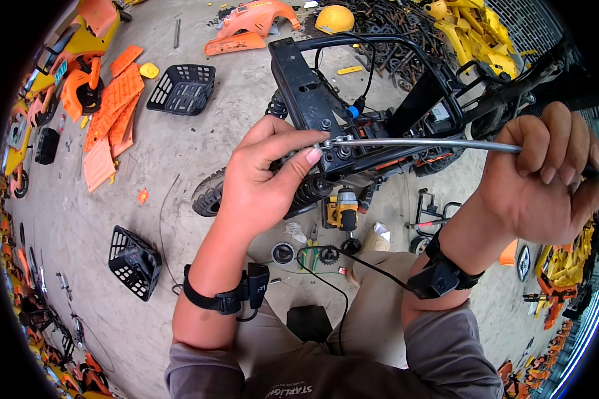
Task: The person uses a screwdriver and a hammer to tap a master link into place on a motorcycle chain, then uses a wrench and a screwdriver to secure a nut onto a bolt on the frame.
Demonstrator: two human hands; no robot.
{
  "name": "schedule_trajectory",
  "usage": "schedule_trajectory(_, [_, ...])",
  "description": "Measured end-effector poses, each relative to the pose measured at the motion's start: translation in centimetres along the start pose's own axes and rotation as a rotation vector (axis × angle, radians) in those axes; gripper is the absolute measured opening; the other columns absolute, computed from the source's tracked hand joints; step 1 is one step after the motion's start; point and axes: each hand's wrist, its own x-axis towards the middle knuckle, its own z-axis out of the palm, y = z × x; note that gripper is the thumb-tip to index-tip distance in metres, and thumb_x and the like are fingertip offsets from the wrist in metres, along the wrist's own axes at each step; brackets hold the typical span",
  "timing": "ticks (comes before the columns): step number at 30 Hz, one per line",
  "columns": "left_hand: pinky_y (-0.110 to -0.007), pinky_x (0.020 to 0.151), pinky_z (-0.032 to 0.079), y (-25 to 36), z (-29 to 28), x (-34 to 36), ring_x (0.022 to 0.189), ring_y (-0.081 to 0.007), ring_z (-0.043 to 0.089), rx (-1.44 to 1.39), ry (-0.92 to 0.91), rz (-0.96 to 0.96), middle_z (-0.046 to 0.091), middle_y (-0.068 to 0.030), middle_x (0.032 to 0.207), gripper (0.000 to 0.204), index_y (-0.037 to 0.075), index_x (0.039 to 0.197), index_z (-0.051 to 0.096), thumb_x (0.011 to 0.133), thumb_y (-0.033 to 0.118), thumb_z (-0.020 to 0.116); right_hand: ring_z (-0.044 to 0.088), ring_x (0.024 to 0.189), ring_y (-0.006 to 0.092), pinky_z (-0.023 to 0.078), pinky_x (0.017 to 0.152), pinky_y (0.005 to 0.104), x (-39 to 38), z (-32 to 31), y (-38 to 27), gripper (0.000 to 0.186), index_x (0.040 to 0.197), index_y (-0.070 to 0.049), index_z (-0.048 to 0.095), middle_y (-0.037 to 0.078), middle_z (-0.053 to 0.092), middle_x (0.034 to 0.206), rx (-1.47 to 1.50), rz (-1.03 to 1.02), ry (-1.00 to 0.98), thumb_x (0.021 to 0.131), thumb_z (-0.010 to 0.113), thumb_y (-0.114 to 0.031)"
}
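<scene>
My right hand [542,169] is closed around one end of a long silvery metal bar [432,143], out at the right. The bar runs left, nearly level, to a cluster of bolts [343,151] on the black frame [309,86] of a small vehicle. At that end, my left hand [263,176] pinches the bar's tip between thumb and forefinger. The exact shape of the tip is hard to make out among the bolts. Just below the bolts is a black coil spring [311,191], partly covered by my left hand.
A yellow cordless power tool [341,209], green-handled pliers [309,253] and small gears [328,255] lie below the frame. Black baskets [182,90] and orange panels [116,100] are on the left floor. Yellow parts [469,33] are heaped at the far right.
</scene>
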Motion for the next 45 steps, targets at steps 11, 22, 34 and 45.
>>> schedule_trajectory(11, [-0.026, 0.072, 0.045, -0.3, 0.4, 0.1, 0.080, -0.0144, 0.056, 0.018, 0.036, 0.004, 0.058, -0.0041, 0.086, 0.021, 0.005, 0.107, 0.077, 0.086, 0.003, 0.074, 0.038, 0.055, 0.0073, 0.025, 0.044, 0.0225, 0.6, -1.4, 0.7, 0.032, 0.082, -0.010, 0.054, -0.005, 0.045, 0.062, 0.035, 0.071, 0.002, 0.093, 0.062, -0.039])
schedule_trajectory(22, [-0.028, 0.071, 0.047, 0.1, 0.5, 0.3, 0.077, -0.0172, 0.058, 0.018, 0.047, -0.015, 0.059, -0.0059, 0.085, 0.022, 0.006, 0.105, 0.077, 0.084, 0.000, 0.074, 0.040, 0.063, 0.0087, 0.029, 0.052, 0.0227, 5.9, -0.4, 2.3, 0.032, 0.091, -0.004, 0.057, -0.001, 0.047, 0.069, 0.024, 0.356, -0.037, 0.094, 0.066, -0.034])
schedule_trajectory(34, [-0.030, 0.074, 0.049, -0.3, -0.2, 0.1, 0.080, -0.0195, 0.060, -0.010, 0.071, -0.033, 0.061, -0.0075, 0.086, 0.021, 0.004, 0.103, 0.077, 0.083, -0.002, 0.073, 0.032, 0.043, 0.0079, 0.022, 0.035, 0.0221, 10.0, -0.4, 10.0, 0.035, 0.081, -0.013, 0.049, -0.003, 0.038, 0.058, -0.054, 0.400, 0.263, 0.103, 0.055, -0.040])
schedule_trajectory(45, [-0.029, 0.074, 0.049, -0.7, 0.0, 0.3, 0.080, -0.0182, 0.061, 0.004, 0.088, 0.035, 0.063, -0.0072, 0.088, 0.021, 0.003, 0.102, 0.077, 0.083, -0.003, 0.073, 0.027, 0.041, 0.0090, 0.018, 0.036, 0.0250, 11.8, -1.3, 13.8, 0.036, 0.080, -0.017, 0.044, -0.003, 0.035, 0.056, -0.064, 0.615, 0.403, 0.105, 0.048, -0.041])
